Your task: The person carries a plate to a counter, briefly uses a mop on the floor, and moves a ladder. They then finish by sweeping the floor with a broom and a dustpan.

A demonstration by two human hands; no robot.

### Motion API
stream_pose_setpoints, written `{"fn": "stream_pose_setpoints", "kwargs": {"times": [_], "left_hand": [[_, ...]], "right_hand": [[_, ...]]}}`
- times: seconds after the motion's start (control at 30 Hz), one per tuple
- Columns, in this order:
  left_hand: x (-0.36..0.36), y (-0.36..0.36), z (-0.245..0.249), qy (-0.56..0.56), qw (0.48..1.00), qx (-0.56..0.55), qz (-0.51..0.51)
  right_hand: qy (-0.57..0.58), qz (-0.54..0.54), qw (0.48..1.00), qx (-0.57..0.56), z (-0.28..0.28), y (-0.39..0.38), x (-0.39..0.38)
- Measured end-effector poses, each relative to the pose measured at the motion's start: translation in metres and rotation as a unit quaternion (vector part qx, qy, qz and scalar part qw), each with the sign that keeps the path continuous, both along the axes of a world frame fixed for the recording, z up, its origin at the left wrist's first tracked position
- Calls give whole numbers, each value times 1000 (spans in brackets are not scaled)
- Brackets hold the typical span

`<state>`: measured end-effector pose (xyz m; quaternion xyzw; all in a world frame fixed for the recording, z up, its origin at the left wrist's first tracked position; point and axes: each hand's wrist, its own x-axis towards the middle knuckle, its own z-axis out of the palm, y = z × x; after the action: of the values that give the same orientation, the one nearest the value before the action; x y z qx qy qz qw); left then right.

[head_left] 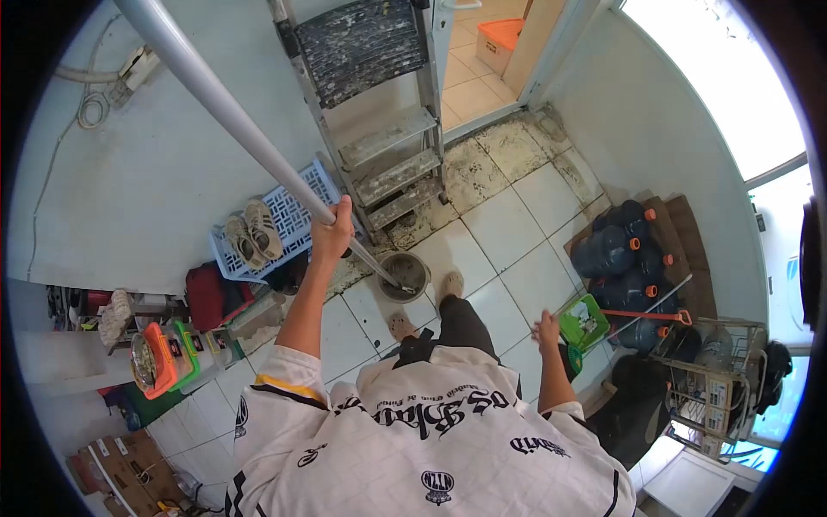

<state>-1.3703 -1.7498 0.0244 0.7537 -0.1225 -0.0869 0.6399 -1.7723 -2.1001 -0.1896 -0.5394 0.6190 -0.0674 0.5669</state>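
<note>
My left hand (334, 233) is wrapped round a long grey pole (233, 116), which rises to the upper left. Below the hand the pole looks thinner, and its lower end stands inside a round grey bucket (418, 267) on the tiles near my feet. What sits at the pole's tip is too small to tell. Out to the right, my right hand (545, 330) holds nothing and its fingers are apart. Nearest to it is a green dustpan-like tray (583, 321) with light scraps in it.
A paint-spattered stepladder (392, 164) stands by the doorway. Left of it is a blue crate (293, 202) bearing shoes (262, 229). Large water bottles (603, 252) lie at right, near a red-handled tool (646, 316) and a metal rack (711, 379). An orange box (498, 45) sits beyond the door.
</note>
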Motion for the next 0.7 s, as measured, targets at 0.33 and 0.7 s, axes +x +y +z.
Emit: {"fn": "stream_pose_setpoints", "kwargs": {"times": [0.33,0.7], "left_hand": [[27,110,18,86,981,-136,110],[70,188,14,58,967,-59,240]], "right_hand": [[116,45,982,145,-39,44,-34],[26,197,978,57,29,31,99]]}}
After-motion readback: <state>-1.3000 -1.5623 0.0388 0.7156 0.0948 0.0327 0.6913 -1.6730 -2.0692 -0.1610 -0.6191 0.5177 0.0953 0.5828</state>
